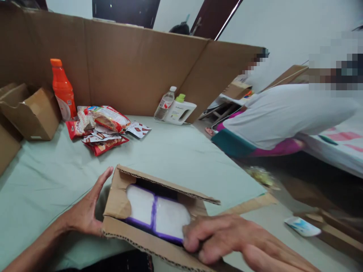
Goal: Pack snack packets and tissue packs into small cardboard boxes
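An uncovered cardboard box (159, 241) stands in front of me with its long flaps raised. Inside lies a white pack with purple edges (172, 217), in two side-by-side sections; its exact kind cannot be made out. My left hand (85, 211) spans the box's left end, thumb at the near corner and a finger at the far one. At the other end, my right hand (224, 234) has bent fingers against the right edge of the pack and over the box's near flap. Its fingertips are partly hidden.
Snack packets (104, 126) lie beyond the box on the green sheet (176, 151). An orange bottle (62, 90), a smaller carton (36, 113), a clear bottle (166, 104) and a white jug (181, 111) stand along a cardboard wall (136, 68). A person (272, 117) is at the right.
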The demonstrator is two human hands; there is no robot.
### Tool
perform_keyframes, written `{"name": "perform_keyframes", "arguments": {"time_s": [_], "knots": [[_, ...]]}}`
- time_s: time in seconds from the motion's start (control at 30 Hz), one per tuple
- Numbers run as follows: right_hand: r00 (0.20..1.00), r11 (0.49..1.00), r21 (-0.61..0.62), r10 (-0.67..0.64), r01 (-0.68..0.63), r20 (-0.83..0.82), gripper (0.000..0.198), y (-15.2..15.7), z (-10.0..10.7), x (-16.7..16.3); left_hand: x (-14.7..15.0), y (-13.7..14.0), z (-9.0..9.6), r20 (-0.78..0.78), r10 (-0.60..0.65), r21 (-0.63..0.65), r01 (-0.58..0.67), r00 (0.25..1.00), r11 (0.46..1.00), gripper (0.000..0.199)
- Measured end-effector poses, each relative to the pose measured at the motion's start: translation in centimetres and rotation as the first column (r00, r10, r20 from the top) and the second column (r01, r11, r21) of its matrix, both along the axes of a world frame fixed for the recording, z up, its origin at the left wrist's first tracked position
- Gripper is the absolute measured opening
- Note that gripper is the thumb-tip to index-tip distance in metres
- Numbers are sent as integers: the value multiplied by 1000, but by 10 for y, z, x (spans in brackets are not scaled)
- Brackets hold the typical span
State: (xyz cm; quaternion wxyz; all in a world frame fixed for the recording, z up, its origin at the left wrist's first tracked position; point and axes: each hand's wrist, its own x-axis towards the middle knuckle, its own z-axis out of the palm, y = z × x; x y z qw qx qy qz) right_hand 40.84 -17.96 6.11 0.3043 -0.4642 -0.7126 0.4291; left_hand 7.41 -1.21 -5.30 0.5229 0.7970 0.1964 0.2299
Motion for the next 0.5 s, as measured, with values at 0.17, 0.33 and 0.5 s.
{"name": "perform_keyframes", "arguments": {"time_s": [0.17,0.33,0.5], "knots": [[987,998,-65,21,-11,159,37,31,3,-22,17,7,-6,30,-20,-34,21,999,999,136],[817,999,29,-52,43,574,49,43,-5,-26,16,2,-24,29,40,-72,-38,999,997,139],[590,998,35,2,-51,807,77,41,-14,-24,15,-4,-37,28,66,-48,-64,997,997,141]]}}
